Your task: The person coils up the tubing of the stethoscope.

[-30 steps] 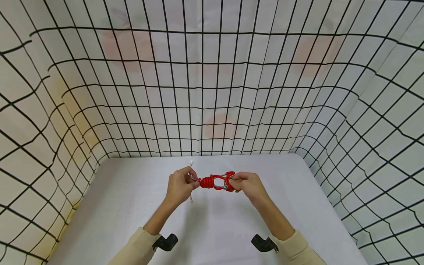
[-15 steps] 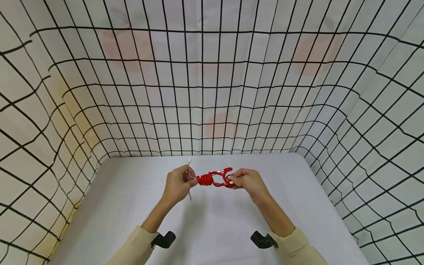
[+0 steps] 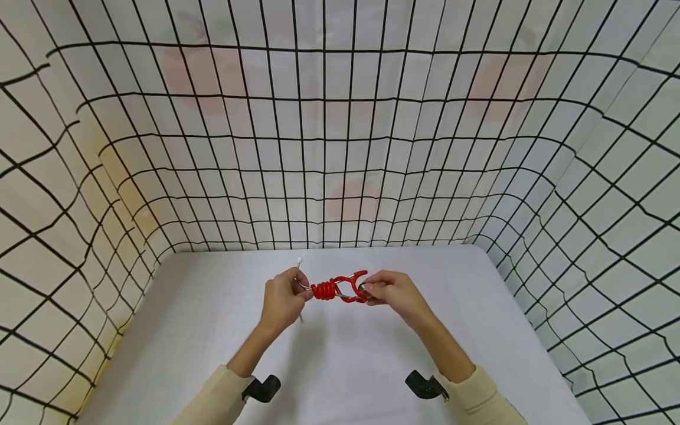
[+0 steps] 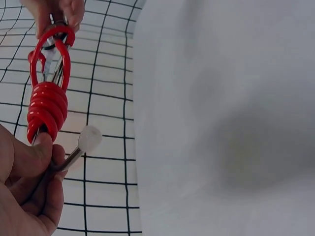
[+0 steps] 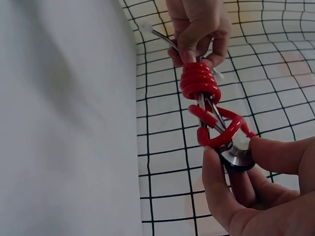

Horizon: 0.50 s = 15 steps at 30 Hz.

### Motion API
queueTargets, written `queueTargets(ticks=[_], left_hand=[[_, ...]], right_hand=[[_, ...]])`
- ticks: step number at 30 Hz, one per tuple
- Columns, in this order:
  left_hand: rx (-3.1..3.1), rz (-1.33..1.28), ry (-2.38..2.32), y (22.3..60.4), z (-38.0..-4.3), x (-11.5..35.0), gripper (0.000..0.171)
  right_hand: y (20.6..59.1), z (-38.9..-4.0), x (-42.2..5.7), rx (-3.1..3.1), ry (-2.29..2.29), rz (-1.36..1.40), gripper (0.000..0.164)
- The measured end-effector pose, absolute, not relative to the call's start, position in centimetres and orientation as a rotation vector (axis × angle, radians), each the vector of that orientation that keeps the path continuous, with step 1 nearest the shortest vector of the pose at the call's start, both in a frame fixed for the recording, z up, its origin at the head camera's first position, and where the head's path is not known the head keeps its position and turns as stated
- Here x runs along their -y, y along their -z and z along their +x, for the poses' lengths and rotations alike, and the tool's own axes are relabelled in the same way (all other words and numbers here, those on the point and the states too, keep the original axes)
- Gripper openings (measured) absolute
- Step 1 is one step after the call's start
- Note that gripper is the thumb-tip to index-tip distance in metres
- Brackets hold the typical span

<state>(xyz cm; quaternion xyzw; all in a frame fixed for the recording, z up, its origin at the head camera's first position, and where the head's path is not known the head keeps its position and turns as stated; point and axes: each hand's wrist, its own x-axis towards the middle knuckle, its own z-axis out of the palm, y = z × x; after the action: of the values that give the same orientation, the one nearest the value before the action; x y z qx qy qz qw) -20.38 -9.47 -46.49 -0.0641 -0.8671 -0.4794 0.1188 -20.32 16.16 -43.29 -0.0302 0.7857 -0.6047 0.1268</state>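
A stethoscope (image 3: 324, 290) with red tubing is held up between both hands over the white table. Its tubing is wound in several tight coils (image 4: 47, 110) around the metal parts, with a red loop (image 5: 226, 132) beyond them. My left hand (image 3: 283, 299) pinches the metal ear tubes just beside the coils. A clear eartip (image 4: 90, 139) sticks out past those fingers. At the other end, my right hand (image 3: 397, 293) grips the round metal chest piece (image 5: 237, 157) between thumb and fingers, close against the red loop.
A white-covered table (image 3: 212, 330) lies beneath the hands. Black wire grid (image 3: 340, 141) with white sheeting behind it rises at the back and both sides. Dark wrist-worn cameras (image 3: 262, 388) sit by the beige cuffs.
Both hands have drifted slightly left with the stethoscope. The forked red end has tilted a little, and the right fingers have shifted on the chest piece.
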Motion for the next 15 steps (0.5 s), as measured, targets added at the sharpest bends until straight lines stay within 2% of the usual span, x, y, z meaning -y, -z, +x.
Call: queueTargets(ticks=[6,11,15], left_hand=[[2.502,-0.222,1.338,46.4,-20.0,9.2,0.021],[2.482,-0.287,1.303,46.4,-19.8,8.9,0.023],[2.473,-0.314,1.293,46.4,-19.8,8.6,0.022]], right_hand=[[43.8,-20.0,-15.4,-2.443,1.527,-0.166,0.025],[44.2,-19.7,-14.8,-2.608,1.389,-0.159,0.013],[44.5,-19.6,-14.5,-2.701,1.308,-0.175,0.012]])
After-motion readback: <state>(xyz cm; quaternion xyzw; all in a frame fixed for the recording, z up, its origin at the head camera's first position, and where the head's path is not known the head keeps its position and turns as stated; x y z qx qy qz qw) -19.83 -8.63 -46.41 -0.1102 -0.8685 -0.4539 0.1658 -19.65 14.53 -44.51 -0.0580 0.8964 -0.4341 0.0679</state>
